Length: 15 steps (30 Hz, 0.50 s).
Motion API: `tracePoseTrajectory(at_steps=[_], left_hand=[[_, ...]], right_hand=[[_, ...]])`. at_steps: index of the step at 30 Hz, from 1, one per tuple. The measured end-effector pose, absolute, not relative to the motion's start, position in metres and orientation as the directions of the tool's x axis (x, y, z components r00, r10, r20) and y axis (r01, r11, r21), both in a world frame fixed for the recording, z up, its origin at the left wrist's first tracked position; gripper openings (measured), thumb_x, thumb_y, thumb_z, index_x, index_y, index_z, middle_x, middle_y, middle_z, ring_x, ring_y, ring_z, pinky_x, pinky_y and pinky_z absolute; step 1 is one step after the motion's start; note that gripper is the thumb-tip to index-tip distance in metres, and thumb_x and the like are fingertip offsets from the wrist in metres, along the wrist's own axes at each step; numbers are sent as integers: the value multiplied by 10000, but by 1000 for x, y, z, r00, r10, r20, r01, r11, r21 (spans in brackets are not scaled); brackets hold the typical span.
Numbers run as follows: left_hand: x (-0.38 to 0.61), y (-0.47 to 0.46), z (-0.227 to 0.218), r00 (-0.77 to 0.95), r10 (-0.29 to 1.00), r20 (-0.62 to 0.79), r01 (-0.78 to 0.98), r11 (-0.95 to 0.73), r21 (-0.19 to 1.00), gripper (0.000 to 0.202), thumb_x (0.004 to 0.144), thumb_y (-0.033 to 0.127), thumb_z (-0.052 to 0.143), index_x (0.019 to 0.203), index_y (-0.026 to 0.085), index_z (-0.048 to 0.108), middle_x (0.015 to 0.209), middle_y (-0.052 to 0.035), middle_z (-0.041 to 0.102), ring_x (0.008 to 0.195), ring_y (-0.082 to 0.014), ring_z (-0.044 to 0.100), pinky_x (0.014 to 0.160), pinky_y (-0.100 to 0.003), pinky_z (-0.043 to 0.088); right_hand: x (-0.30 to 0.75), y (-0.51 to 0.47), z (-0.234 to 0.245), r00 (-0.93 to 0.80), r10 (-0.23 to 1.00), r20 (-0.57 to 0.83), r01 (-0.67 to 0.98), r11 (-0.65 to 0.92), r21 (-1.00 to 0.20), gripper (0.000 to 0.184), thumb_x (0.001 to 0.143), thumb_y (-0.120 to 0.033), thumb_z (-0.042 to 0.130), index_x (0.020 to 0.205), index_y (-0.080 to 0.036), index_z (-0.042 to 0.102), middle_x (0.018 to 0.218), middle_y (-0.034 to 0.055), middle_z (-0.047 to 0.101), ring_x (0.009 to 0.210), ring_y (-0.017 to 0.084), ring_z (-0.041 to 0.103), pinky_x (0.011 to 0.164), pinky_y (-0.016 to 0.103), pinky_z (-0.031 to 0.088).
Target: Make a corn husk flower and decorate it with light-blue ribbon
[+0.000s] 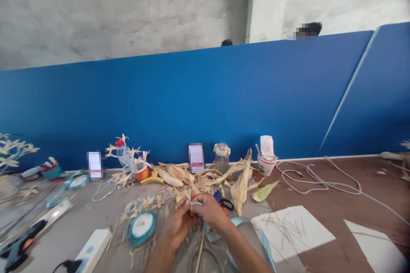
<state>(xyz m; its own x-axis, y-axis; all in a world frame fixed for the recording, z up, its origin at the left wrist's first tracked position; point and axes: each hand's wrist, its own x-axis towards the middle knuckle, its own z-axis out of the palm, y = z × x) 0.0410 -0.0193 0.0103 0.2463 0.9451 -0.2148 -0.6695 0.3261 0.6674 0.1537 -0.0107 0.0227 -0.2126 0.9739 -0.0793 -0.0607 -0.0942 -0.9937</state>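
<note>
My left hand (177, 223) and my right hand (209, 210) meet low in the middle of the view, fingers pinched together on a thin light-blue ribbon (196, 203). The ribbon trails down to the right of my right wrist as a wider strip (237, 222). A roll of light-blue ribbon (141, 227) lies just left of my left hand. Dried corn husks (192, 179) are heaped right behind the hands. Black-handled scissors (226, 203) lie just right of my right hand.
A blue partition (205, 102) runs behind the table, with other people's heads above it. Along it stand a clear jar (222, 156), a paper cup (267, 163) and an orange cup (142, 172). White cable (320, 181) and white sheets (291, 231) lie right; a glue gun (19, 245) lies left.
</note>
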Motion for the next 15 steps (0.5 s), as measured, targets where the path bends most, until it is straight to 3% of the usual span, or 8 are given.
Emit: tracePoseTrajectory(at_steps=[4,9,15], left_hand=[[39,-20,5,306,936,-177,-702,347,621,229,612,207,772,815,139,689,721,-25,684,600,-107,589,605,-214,476],[36,-18,2,319,936,-150,-708,340,618,164,615,170,766,747,142,672,692,-14,676,595,-110,597,608,-226,481],[35,-16,5,254,950,-180,-657,306,689,194,585,179,787,712,131,648,700,-21,671,615,-116,601,613,-226,463]], right_hand=[[154,-12,23,-229,969,-89,-79,-110,-991,54,536,-151,532,484,-166,523,473,-57,506,481,84,423,520,206,331],[152,-11,18,-264,962,-72,-142,-113,-983,32,546,-168,544,517,-156,539,542,-52,531,535,84,433,558,202,330],[148,-6,7,-187,982,-18,22,-14,-1000,49,563,-129,511,529,-163,520,527,-50,499,535,93,426,543,205,323]])
